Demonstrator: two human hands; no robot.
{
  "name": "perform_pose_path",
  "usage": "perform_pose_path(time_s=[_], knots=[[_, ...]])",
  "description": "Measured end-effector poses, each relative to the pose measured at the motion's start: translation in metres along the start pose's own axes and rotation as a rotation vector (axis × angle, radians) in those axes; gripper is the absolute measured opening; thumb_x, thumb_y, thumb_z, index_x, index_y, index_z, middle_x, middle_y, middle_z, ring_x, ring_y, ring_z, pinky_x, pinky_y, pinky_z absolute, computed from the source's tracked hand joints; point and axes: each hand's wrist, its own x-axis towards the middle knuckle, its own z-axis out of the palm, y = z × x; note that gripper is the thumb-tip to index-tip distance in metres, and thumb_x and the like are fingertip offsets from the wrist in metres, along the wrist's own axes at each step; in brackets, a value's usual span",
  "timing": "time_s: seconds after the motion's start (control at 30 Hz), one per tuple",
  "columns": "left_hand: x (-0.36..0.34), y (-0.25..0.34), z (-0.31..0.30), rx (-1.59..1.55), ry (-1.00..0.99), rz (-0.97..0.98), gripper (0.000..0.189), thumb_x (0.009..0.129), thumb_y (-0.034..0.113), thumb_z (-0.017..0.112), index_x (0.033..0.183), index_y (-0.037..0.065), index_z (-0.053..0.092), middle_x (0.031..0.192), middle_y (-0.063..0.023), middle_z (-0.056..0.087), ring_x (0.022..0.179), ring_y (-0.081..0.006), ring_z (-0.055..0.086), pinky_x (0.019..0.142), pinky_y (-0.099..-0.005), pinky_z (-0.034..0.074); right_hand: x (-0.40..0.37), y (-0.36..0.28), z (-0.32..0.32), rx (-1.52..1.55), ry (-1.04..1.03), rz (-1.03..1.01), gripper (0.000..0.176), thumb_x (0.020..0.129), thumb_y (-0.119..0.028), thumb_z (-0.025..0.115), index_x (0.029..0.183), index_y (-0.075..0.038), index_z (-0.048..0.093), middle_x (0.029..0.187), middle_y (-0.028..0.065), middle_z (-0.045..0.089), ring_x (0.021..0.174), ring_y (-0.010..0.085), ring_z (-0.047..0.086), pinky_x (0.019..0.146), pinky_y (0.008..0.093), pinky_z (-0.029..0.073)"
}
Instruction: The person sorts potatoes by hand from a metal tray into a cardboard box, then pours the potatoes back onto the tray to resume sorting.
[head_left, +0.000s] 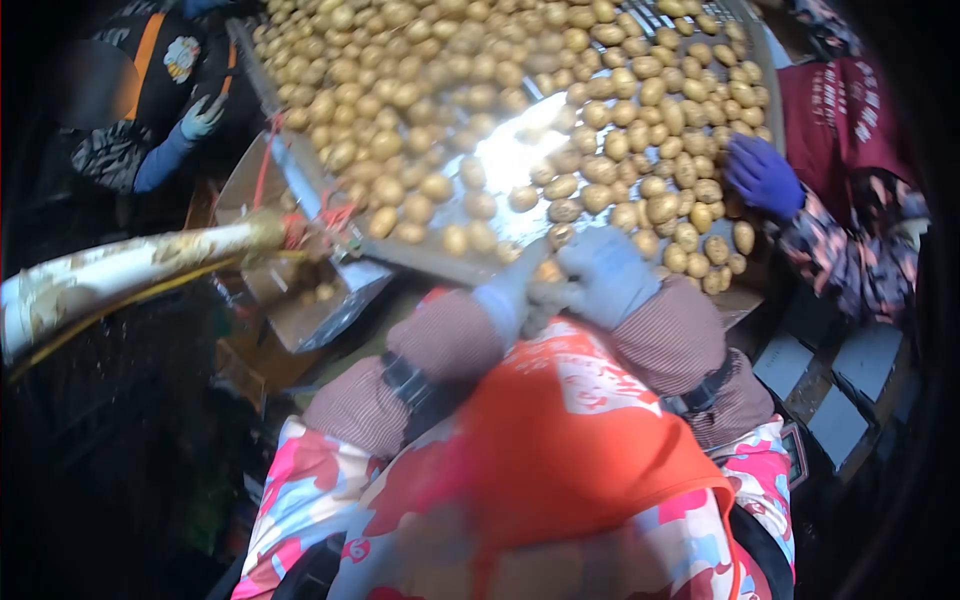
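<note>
My left hand [512, 285], in a light blue glove with grey fingers, is at the near edge of a sorting table [440, 262]. My right hand [612, 278], gloved the same way, is close beside it, its fingers pointing inward. Between the two hands a potato [548, 270] shows in part; whether either hand grips it cannot be made out. Blur and overlap hide the fingertips. Many loose potatoes [660, 208] lie just beyond my hands, and a bare shiny patch of the table [515, 150] shows among them.
At the right, a co-worker's purple-gloved hand [762, 178] touches the potatoes. Another person's gloved hand [203, 118] is at the upper left. A worn white pipe [150, 262] juts in from the left, above a cardboard box [285, 300]. Pale boxes [838, 425] sit lower right.
</note>
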Motion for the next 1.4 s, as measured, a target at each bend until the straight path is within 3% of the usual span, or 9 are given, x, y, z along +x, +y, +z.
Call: perform_pose_path(time_s=[0.23, 0.33, 0.5, 0.67, 0.77, 1.03, 1.17, 1.27, 1.4], knots=[[-0.036, 0.06, 0.005, -0.838, 0.129, -0.263, 0.046, 0.1, 0.044, 0.056, 0.128, 0.008, 0.057, 0.119, -0.0101, 0.06, 0.105, -0.0211, 0.058, 0.095, -0.0335, 0.049, 0.002, 0.022, 0.034, -0.191, 0.014, -0.022, 0.016, 0.08, -0.02, 0.069, 0.091, -0.009, 0.067, 0.093, 0.0129, 0.065, 0.085, 0.0334, 0.063, 0.074, 0.0443, 0.049], [-0.052, 0.08, 0.01, -0.258, 0.394, 0.319, 0.045, 0.096, 0.035, 0.068, 0.128, 0.007, 0.055, 0.122, -0.0116, 0.061, 0.118, -0.0218, 0.054, 0.098, -0.0344, 0.048, 0.01, 0.061, 0.006, -0.141, 0.297, 0.131, 0.034, 0.084, -0.015, 0.066, 0.116, -0.005, 0.065, 0.117, 0.0188, 0.065, 0.107, 0.0377, 0.061, 0.095, 0.0467, 0.048], [-0.085, 0.112, 0.005, 0.042, 0.475, 0.57, 0.054, 0.083, 0.009, 0.08, 0.131, 0.006, 0.055, 0.126, -0.0099, 0.059, 0.119, -0.0176, 0.055, 0.101, -0.0307, 0.047, 0.014, 0.149, 0.0, -0.544, 0.372, 0.523, 0.058, 0.089, -0.036, 0.067, 0.139, -0.011, 0.055, 0.144, 0.0202, 0.05, 0.128, 0.0371, 0.052, 0.108, 0.046, 0.042], [-0.101, 0.107, 0.0, 0.067, 0.546, 0.656, 0.053, 0.078, 0.009, 0.082, 0.126, 0.005, 0.06, 0.126, -0.0099, 0.061, 0.119, -0.0212, 0.057, 0.103, -0.0335, 0.046, 0.035, 0.078, 0.022, -0.21, 0.553, 0.163, 0.039, 0.098, -0.025, 0.06, 0.131, -0.005, 0.062, 0.131, 0.0196, 0.061, 0.121, 0.033, 0.059, 0.104, 0.0398, 0.045], [-0.092, 0.082, -0.014, 0.387, 0.733, 0.786, 0.058, 0.071, 0.009, 0.082, 0.125, 0.006, 0.062, 0.123, -0.0134, 0.061, 0.114, -0.0285, 0.059, 0.101, -0.0383, 0.047, 0.028, -0.003, 0.033, 0.639, 0.146, 0.166, 0.039, 0.102, -0.027, 0.054, 0.129, -0.001, 0.06, 0.122, 0.0147, 0.063, 0.105, 0.0214, 0.061, 0.091, 0.0325, 0.049], [-0.121, 0.055, -0.011, 0.512, 0.669, 0.658, 0.055, 0.068, 0.013, 0.083, 0.118, 0.009, 0.062, 0.109, -0.017, 0.059, 0.107, -0.037, 0.059, 0.093, -0.0424, 0.05, 0.041, -0.04, 0.048, 0.047, 0.061, 0.041, 0.023, 0.091, -0.025, 0.06, 0.105, -0.014, 0.073, 0.087, 0.0169, 0.069, 0.081, 0.037, 0.067, 0.076, 0.0454, 0.052], [-0.121, 0.05, -0.007, 0.189, 0.648, 0.773, 0.051, 0.079, 0.025, 0.083, 0.12, 0.005, 0.061, 0.111, -0.0137, 0.064, 0.094, -0.0266, 0.065, 0.081, -0.0364, 0.054, 0.048, 0.021, 0.089, 0.119, 0.281, 0.098, 0.024, 0.097, -0.02, 0.058, 0.112, -0.004, 0.066, 0.095, 0.0115, 0.067, 0.084, 0.024, 0.062, 0.075, 0.0366, 0.05], [-0.133, 0.059, -0.017, -0.435, 0.371, 0.445, 0.048, 0.088, 0.049, 0.07, 0.115, 0.01, 0.063, 0.097, -0.0055, 0.064, 0.085, -0.022, 0.061, 0.074, -0.0336, 0.051, 0.054, 0.034, 0.079, 0.06, 0.423, 0.439, 0.043, 0.097, -0.022, 0.059, 0.136, -0.003, 0.054, 0.129, 0.017, 0.06, 0.117, 0.0257, 0.059, 0.096, 0.0366, 0.047], [-0.147, 0.071, -0.034, -0.959, 0.18, -0.116, 0.064, 0.094, 0.076, 0.035, 0.102, 0.019, 0.062, 0.077, 0.0003, 0.059, 0.06, -0.0132, 0.048, 0.05, -0.0267, 0.034, 0.023, 0.043, 0.107, -0.758, 0.349, 0.068, 0.044, 0.097, -0.024, 0.052, 0.14, -0.011, 0.054, 0.146, 0.0242, 0.044, 0.135, 0.0425, 0.041, 0.113, 0.0547, 0.029]])
